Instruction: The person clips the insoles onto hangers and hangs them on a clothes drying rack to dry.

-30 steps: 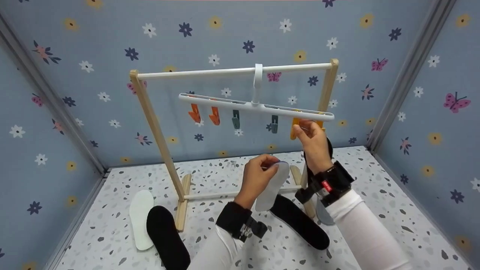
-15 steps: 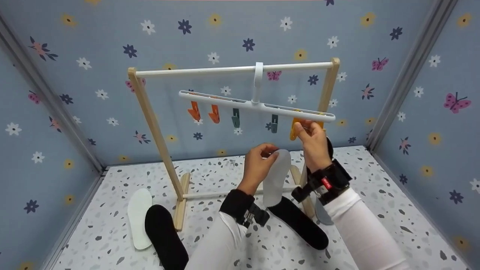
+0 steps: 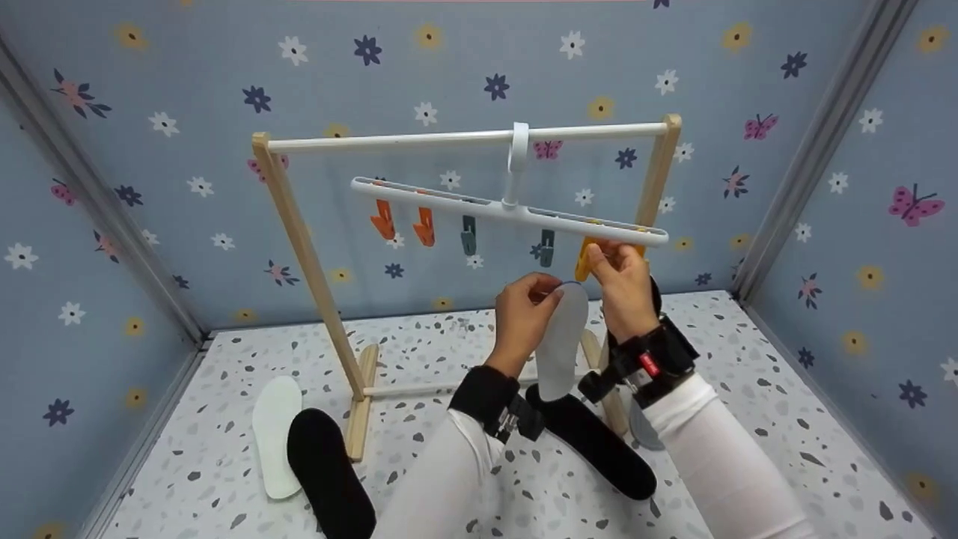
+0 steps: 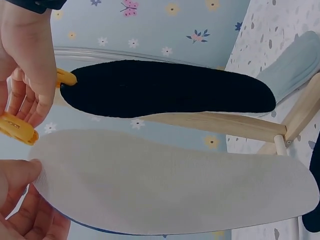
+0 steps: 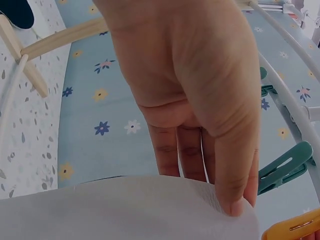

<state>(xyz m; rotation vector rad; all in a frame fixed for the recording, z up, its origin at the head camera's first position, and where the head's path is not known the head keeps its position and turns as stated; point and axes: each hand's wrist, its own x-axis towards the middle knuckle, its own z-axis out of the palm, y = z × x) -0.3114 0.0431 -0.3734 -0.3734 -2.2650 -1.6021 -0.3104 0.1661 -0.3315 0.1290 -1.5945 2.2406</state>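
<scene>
Your left hand (image 3: 520, 318) pinches the thin, foot-shaped, pale grey insole (image 3: 563, 344) by its top edge, leaving its length dangling below the white plastic bar hanger (image 3: 516, 215); your right hand (image 3: 627, 292) pinches a yellow plastic clip (image 3: 584, 263) under the hanger, presumably to open it.

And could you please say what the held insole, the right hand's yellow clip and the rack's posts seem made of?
Held insole: perhaps foam or fabric, matte, faintly textured. Yellow clip: likely plastic, smooth, evenly coloured. Posts: apparently bare wood, pale, visible grain.
</scene>
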